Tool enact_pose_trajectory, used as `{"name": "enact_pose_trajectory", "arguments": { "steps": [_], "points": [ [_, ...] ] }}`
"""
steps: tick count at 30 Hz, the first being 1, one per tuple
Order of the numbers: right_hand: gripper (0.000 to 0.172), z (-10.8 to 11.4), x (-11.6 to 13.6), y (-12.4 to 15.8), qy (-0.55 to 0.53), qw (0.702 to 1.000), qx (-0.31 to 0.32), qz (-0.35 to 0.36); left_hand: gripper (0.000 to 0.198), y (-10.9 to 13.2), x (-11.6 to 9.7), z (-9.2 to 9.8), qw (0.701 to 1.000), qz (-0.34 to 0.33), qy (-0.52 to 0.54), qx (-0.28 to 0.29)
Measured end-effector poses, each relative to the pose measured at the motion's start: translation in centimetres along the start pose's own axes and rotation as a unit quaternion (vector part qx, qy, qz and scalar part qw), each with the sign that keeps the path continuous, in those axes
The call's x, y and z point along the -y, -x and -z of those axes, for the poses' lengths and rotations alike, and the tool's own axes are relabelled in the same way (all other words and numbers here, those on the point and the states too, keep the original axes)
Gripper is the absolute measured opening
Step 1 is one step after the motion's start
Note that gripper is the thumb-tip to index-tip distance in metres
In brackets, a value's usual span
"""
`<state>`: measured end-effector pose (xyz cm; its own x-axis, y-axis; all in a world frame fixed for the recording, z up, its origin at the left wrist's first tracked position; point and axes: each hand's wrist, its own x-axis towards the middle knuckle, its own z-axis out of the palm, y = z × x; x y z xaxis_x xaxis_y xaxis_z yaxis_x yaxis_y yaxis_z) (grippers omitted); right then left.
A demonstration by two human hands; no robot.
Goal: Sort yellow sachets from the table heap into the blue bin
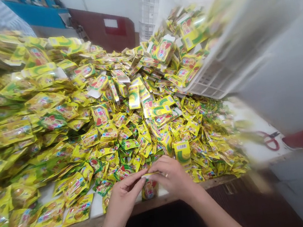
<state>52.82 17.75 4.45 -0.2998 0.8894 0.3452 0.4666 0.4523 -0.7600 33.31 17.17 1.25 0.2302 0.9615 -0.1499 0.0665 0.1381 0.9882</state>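
White surface (97, 206) heaped with yellow sachets (74, 187) and boxes (134, 97); tilted crate (211, 84) holds more boxes. Scissors (271, 141) at right end. Progress: one box in work (149, 188), contents not visible. Several heaped boxes show open flaps; by judgement, plenty left, finished count unclear. Box in work lies near the front edge, top rim between the fingers; left hand (126, 196) and right hand (174, 173) both pinch it there.

Small printed carton (150, 190), upright
Red fruit marks its green face; its top sits between the left hand (125, 195) and right hand (172, 174).
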Motion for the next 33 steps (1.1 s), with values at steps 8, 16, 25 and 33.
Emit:
{"name": "enact_pose_trajectory", "arguments": {
  "steps": [8,16,25,33],
  "points": [
    [0.003,0.3,0.1,-0.7,-0.006,1.0,0.01,0.007,0.043,0.6,2.0,-0.2,0.998,-0.048,0.022,0.016],
    [0.016,1.0,1.0,-0.8,0.056,0.993,0.081,0.061,0.035,0.9,2.3,0.7,0.994,-0.094,-0.061,0.005],
    [0.01,-1.2,0.6,1.7,0.031,0.999,-0.009,0.024,0.023,1.0,1.2,0.2,0.972,-0.189,-0.131,-0.044],
    [0.016,-1.2,1.1,2.8,0.077,0.997,-0.008,0.028,0.025,1.4,2.2,0.6,0.946,-0.271,-0.177,-0.022]
  ]
}}
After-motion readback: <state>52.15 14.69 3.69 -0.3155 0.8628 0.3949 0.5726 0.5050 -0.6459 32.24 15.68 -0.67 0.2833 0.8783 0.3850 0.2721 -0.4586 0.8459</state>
